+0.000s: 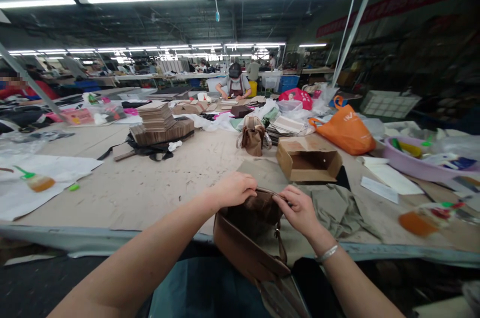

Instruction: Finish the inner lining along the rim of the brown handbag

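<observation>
A brown bag (245,248) stands at the table's front edge, its mouth open toward me and its inside dark. My left hand (237,189) pinches the far rim of the bag, fingers curled over the edge. A little to the right, my right hand (297,207) grips the same rim between thumb and fingers. A strap with a metal ring hangs on the bag's right side, below my right hand. Farther back on the table sits a smaller-looking brown backpack (253,136), touched by neither hand.
An open cardboard box (309,160) and crumpled grey-green cloth (337,208) lie to the right. Beyond are an orange bag (344,128) and a purple basin (397,160). Stacked brown pieces (161,125) stand left. Glue bottles (39,182) lie at both sides. A co-worker (235,83) sits opposite.
</observation>
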`<state>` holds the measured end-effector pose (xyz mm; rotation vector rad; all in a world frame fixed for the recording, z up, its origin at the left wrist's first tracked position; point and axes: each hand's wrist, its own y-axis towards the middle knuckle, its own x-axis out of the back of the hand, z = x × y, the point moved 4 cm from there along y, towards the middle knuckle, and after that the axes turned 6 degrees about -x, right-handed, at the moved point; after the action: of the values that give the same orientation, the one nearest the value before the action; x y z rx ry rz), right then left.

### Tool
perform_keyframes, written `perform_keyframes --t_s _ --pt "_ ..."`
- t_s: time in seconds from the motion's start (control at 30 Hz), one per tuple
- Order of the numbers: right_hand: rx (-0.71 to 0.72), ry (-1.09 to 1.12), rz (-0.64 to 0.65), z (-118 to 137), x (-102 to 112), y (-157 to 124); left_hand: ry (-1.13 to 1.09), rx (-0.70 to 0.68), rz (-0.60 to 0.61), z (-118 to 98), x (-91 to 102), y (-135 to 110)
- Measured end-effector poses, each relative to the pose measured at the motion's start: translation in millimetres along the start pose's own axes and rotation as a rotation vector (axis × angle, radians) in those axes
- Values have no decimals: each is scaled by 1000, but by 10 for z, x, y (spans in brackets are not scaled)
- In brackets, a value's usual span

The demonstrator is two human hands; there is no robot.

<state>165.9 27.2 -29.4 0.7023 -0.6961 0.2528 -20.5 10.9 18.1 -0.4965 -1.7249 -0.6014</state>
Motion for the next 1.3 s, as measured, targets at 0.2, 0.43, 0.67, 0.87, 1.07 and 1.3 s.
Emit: perform_keyframes --t_s 0.2,0.43,0.67,0.87,1.07,1.3 --pt "-23 21 -11 -4 -30 7 57 80 -54 2 19 5" --pt "-41 -5 36 -13 -15 -11 88 115 -84 -8 -12 20" --pt "-45 -87 -15 28 -39 76 127 100 -100 8 -21 39" --pt "-78 -39 1 63 -113 142 149 57 -130 2 -27 27" --pt "-44 9 -14 76 -108 160 154 63 -110 -5 -12 27" --pt "-9 -15 -10 118 -117 191 158 92 -94 -13 -17 39"
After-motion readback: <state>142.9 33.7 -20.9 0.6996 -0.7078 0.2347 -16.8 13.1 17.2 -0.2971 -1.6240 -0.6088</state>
